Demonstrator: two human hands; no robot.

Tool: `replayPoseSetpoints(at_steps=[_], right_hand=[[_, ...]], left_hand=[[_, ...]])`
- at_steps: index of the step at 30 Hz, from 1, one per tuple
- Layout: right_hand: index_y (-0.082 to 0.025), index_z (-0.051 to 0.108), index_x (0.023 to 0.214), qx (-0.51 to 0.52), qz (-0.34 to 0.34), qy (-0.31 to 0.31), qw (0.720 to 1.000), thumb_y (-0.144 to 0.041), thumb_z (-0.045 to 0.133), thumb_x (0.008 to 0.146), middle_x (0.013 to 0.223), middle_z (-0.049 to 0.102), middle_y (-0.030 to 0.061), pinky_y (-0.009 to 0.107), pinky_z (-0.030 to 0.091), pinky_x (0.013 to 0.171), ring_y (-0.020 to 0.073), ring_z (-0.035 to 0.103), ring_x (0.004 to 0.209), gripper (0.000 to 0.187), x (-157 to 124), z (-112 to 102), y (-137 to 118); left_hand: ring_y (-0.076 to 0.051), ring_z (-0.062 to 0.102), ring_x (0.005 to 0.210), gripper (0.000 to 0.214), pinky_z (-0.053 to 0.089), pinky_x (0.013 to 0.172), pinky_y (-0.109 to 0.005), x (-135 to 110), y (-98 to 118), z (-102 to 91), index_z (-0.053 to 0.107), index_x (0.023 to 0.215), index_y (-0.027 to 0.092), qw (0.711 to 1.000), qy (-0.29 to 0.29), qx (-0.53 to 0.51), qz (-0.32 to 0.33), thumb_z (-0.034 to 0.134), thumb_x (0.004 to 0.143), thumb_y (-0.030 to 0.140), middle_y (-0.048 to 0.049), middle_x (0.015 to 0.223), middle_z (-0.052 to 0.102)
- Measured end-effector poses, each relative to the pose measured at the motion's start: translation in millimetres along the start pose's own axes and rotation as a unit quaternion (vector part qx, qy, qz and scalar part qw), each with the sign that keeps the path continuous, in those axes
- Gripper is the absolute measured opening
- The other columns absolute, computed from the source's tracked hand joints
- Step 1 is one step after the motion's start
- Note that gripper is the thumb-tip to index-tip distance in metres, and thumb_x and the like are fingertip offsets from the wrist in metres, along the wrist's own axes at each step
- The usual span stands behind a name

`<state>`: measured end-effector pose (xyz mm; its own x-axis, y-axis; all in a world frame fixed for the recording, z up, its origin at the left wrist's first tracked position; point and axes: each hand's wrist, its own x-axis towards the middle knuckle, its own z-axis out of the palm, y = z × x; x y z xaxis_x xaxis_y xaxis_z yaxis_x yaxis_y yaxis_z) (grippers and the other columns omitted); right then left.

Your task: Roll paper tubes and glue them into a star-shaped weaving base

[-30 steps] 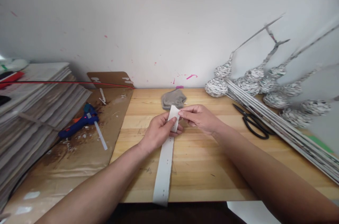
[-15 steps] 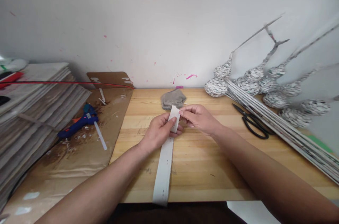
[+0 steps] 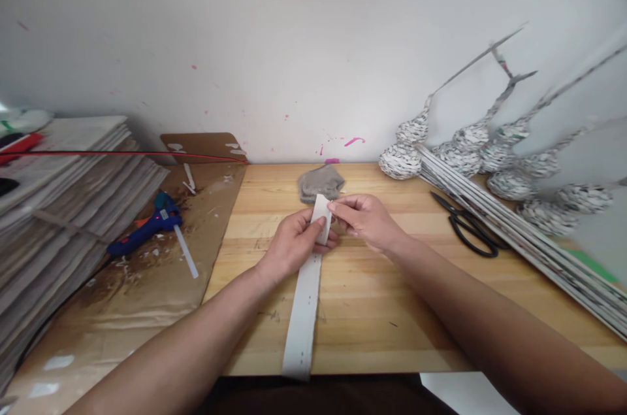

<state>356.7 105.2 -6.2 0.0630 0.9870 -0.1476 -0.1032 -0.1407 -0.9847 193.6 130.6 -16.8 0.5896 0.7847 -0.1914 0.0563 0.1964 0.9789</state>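
A long white paper strip (image 3: 301, 317) with small dark marks runs from the table's front edge up to my hands. Near its far end, my left hand (image 3: 298, 238) grips it, thumb on top and fingers underneath. The thumb and forefinger of my right hand (image 3: 360, 217) pinch the strip's upper right corner; the other fingers curl below. Just beyond the strip's tip lies a crumpled grey cloth (image 3: 321, 181).
Black scissors (image 3: 470, 229) lie at the right beside a bundle of rolled paper sticks (image 3: 509, 238). Several woven paper gourds (image 3: 400, 161) stand along the wall. On cardboard (image 3: 166, 297) at the left rests a blue glue gun (image 3: 147, 229), next to stacked paper (image 3: 63, 206).
My right thumb and forefinger have shifted slightly left at the strip's corner. My left hand and the rest of the strip stay almost the same.
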Motion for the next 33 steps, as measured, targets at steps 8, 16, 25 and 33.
replayPoseSetpoints(at_steps=[8,16,25,33], right_hand=[[-0.013,0.066,0.072,0.018,0.013,-0.010,1.000,-0.046,0.079,0.062,0.053,0.048,-0.0046,0.020,0.020,0.038,0.0062,0.038,0.047,0.037,-0.6,-1.8,-4.8],[-0.012,0.068,0.075,-0.007,-0.002,-0.039,0.999,-0.046,0.076,0.067,0.051,0.044,-0.0055,0.020,0.021,0.040,0.0054,0.035,0.046,0.036,0.5,-3.7,-1.1],[-0.014,0.059,0.066,0.013,0.025,-0.061,0.998,-0.045,0.072,0.071,0.050,0.044,-0.0051,0.018,0.019,0.039,0.0053,0.035,0.046,0.034,-0.1,-3.7,-4.0],[-0.015,0.058,0.062,0.028,0.020,-0.031,0.999,-0.043,0.073,0.070,0.050,0.046,-0.0048,0.018,0.020,0.038,0.0055,0.038,0.045,0.033,-0.5,-1.3,-2.1]], left_hand=[[-0.019,0.070,0.073,0.031,0.057,0.068,-0.033,1.7,-0.2,-1.6,0.061,0.093,0.014,1.000,0.007,0.000,0.012,0.058,0.085,0.043,-0.0092,0.082,0.072],[-0.019,0.070,0.072,0.031,0.057,0.067,-0.032,-0.8,1.2,0.0,0.063,0.095,0.013,1.000,0.009,-0.005,0.005,0.060,0.084,0.042,-0.0086,0.080,0.072],[-0.019,0.069,0.073,0.033,0.057,0.069,-0.034,-0.9,0.2,-1.7,0.063,0.095,0.012,1.000,-0.007,-0.012,0.006,0.055,0.087,0.043,-0.0107,0.084,0.072],[-0.020,0.070,0.074,0.032,0.058,0.070,-0.035,-0.2,-0.2,-0.4,0.062,0.093,0.012,1.000,-0.006,-0.014,0.008,0.055,0.087,0.043,-0.0106,0.085,0.072]])
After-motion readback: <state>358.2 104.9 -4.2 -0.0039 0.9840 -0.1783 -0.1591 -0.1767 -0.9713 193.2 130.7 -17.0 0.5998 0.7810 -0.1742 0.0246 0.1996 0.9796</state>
